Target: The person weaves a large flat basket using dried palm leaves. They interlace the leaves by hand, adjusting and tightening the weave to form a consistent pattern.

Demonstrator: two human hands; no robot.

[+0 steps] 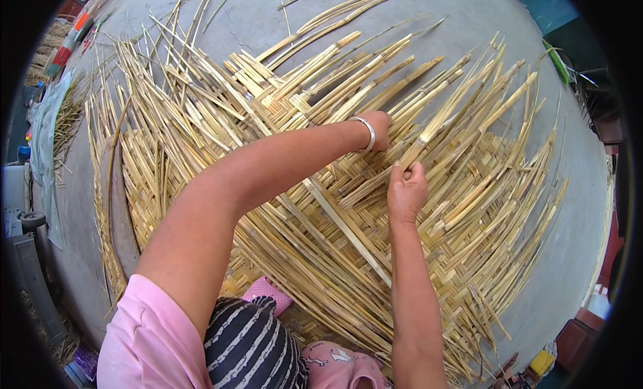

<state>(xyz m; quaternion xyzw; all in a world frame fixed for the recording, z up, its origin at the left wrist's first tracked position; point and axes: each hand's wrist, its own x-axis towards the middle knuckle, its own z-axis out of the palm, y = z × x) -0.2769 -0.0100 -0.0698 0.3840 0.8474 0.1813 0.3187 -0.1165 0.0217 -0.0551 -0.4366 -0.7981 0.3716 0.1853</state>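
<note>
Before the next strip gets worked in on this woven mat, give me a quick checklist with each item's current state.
1. Right hand pinching a strip: ok, fingers closed on its lower end.
2. Left hand on the mat: ok, it rests among the strips just above the right hand.
3. Left hand's grip: cannot tell, fingers hidden behind the strips.
4. Bracelet free of strips: ok, it sits on the wrist above them.
5. Loose strip ends fanned outward over the floor: ok.
</note>
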